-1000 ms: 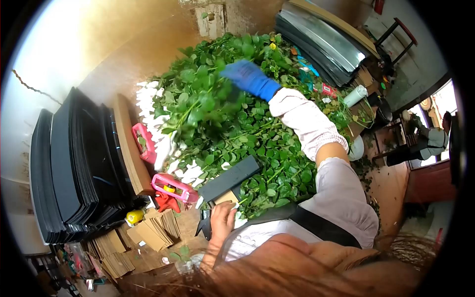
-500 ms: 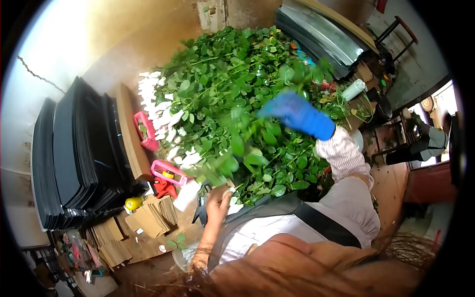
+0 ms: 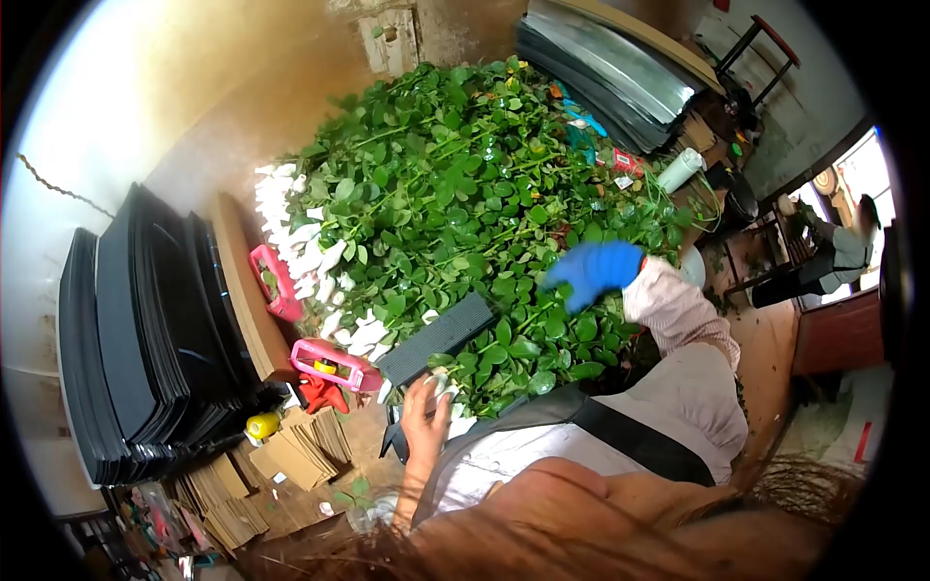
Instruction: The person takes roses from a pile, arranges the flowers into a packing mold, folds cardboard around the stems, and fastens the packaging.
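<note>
A large heap of leafy green stems (image 3: 484, 184) covers the work surface, with white-wrapped flower heads (image 3: 281, 203) along its left side. My left hand (image 3: 424, 412), bare, is closed around a white-wrapped head (image 3: 441, 385) at the near end of a stem, beside a dark ridged block (image 3: 438, 339). My right hand (image 3: 593, 275), in a blue glove, is over the leaves at the right of the same stem; its fingers are blurred and what they hold, if anything, cannot be made out.
Black sheets (image 3: 145, 329) stand at the left by a cardboard strip (image 3: 247, 290). Pink tape dispensers (image 3: 334, 366), a yellow roll (image 3: 263, 425) and cardboard pieces (image 3: 300, 450) lie near. Silvery sheets (image 3: 620, 73) are at the back; another person (image 3: 838, 252) is at the far right.
My right hand has come from the far part of the heap toward the near right. Blurred leafy stems passed over the dark block, which shows again. My left hand now has a wrapped head.
</note>
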